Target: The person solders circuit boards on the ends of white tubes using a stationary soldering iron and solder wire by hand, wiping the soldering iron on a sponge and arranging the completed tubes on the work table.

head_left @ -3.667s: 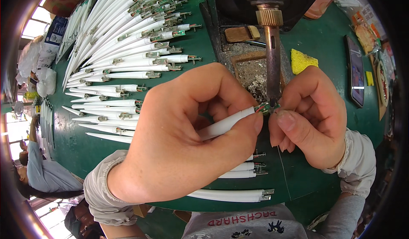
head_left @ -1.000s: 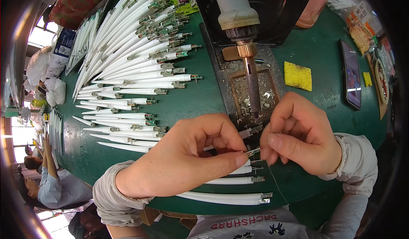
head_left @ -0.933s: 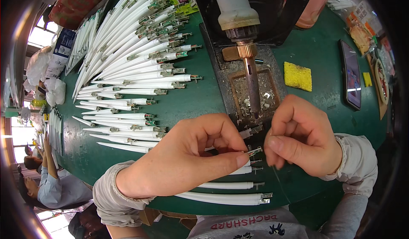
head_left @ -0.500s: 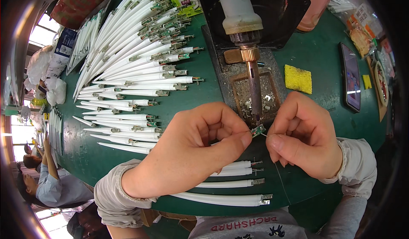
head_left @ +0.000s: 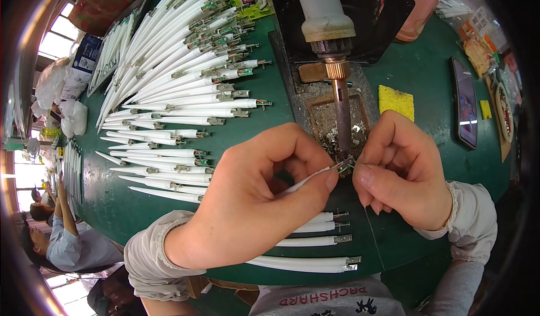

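Observation:
My left hand (head_left: 253, 198) is closed on a slim white tube (head_left: 308, 180), pinched between thumb and fingertips. At the tube's end, small wires and a metal or circuit-board part (head_left: 345, 164) sit right by the tip of a soldering iron (head_left: 342, 108), which points down from its mount. Whether they touch is too small to tell. My right hand (head_left: 402, 184) pinches a thin wire (head_left: 374, 240), probably solder, at the same spot; its tail hangs toward the table's near edge. Below my hands lie several more white tubes (head_left: 315, 241) with metal ends.
Many white tubes (head_left: 185, 68) fan across the green table (head_left: 242, 141) on the left. Around the iron stand a debris-filled tray (head_left: 332, 119), a yellow sponge (head_left: 396, 103), a phone (head_left: 464, 102) and a pink container (head_left: 419, 6). Other people (head_left: 79, 248) sit at far left.
The held end has turned: its green board face showed before, and now wires and the tube's white side show. Both hands shifted slightly, bringing the part close to the iron's tip.

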Demonstrator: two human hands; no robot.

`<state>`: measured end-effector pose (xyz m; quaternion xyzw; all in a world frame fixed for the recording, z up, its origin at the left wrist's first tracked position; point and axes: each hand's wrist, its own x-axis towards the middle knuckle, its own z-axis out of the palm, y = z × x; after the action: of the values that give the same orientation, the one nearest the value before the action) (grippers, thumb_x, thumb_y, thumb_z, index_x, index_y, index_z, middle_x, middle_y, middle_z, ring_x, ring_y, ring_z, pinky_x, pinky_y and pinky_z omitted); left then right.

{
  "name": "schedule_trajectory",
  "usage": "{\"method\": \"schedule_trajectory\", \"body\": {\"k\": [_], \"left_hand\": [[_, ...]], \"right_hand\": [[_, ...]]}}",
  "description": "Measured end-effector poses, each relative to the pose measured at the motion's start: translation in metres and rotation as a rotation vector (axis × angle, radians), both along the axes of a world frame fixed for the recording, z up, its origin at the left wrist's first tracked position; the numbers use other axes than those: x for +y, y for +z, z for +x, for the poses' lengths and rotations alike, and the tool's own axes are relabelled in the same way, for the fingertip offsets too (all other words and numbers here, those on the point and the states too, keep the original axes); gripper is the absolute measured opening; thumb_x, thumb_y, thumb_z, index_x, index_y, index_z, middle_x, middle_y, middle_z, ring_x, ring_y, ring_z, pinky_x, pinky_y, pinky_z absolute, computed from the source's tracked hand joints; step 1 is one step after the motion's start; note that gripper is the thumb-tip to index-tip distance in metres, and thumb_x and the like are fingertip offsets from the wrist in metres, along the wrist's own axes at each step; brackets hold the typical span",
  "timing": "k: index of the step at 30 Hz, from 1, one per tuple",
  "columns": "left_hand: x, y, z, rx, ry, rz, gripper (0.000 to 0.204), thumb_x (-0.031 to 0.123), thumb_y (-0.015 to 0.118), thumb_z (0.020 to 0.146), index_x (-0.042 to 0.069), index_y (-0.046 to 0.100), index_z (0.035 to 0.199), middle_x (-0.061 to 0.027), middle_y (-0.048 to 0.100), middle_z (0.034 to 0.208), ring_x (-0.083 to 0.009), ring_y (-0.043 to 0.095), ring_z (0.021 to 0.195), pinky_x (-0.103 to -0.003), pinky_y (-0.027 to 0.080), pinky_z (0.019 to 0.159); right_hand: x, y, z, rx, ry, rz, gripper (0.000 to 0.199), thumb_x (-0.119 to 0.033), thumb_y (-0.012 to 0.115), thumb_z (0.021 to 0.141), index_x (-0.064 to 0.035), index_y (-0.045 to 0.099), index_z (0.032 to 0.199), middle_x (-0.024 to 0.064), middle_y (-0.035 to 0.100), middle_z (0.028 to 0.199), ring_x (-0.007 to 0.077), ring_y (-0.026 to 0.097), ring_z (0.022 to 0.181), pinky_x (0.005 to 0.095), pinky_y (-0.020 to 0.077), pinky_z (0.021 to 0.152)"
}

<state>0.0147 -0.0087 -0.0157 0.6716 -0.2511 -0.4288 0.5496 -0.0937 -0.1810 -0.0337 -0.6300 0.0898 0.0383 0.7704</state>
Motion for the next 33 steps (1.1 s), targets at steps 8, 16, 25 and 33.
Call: {"method": "schedule_trajectory", "body": {"k": [8,16,25,33], "left_hand": [[-0.003,-0.002,0.006,0.284,0.014,-0.024,0.013,0.004,0.062,0.081,0.001,0.051,0.086,-0.0041,0.056,0.078,-0.0065,0.049,0.059,-0.019,0.038,0.051],[-0.003,-0.002,0.008,0.401,0.029,0.023,0.010,0.005,0.060,0.083,0.001,0.051,0.085,-0.0058,0.055,0.071,-0.0079,0.049,0.059,-0.020,0.038,0.049],[-0.003,-0.002,0.007,0.417,0.029,-0.038,0.009,0.003,0.058,0.083,0.001,0.051,0.085,-0.0062,0.055,0.071,-0.0077,0.048,0.058,-0.020,0.037,0.048],[-0.001,-0.001,0.011,0.415,0.037,0.057,0.009,0.003,0.059,0.083,0.001,0.051,0.085,-0.0058,0.055,0.071,-0.0075,0.047,0.056,-0.020,0.036,0.047]], "right_hand": [[-0.001,0.000,0.001,0.018,0.012,0.001,0.018,-0.010,0.056,0.085,-0.0044,0.040,0.086,0.0062,0.056,0.065,0.0053,0.048,0.048,0.0160,0.0347,0.040],[0.001,0.000,0.002,-0.016,0.000,0.037,0.019,-0.012,0.057,0.085,-0.0053,0.039,0.086,0.0061,0.055,0.064,0.0055,0.049,0.048,0.0159,0.0350,0.040],[0.001,-0.001,0.003,-0.034,-0.002,0.059,0.020,-0.013,0.057,0.085,-0.0059,0.038,0.086,0.0062,0.054,0.064,0.0057,0.048,0.048,0.0164,0.0348,0.040],[-0.001,-0.002,0.004,-0.021,0.024,0.032,0.019,-0.012,0.058,0.085,-0.0055,0.039,0.086,0.0060,0.055,0.065,0.0055,0.049,0.050,0.0161,0.0352,0.041]]}}
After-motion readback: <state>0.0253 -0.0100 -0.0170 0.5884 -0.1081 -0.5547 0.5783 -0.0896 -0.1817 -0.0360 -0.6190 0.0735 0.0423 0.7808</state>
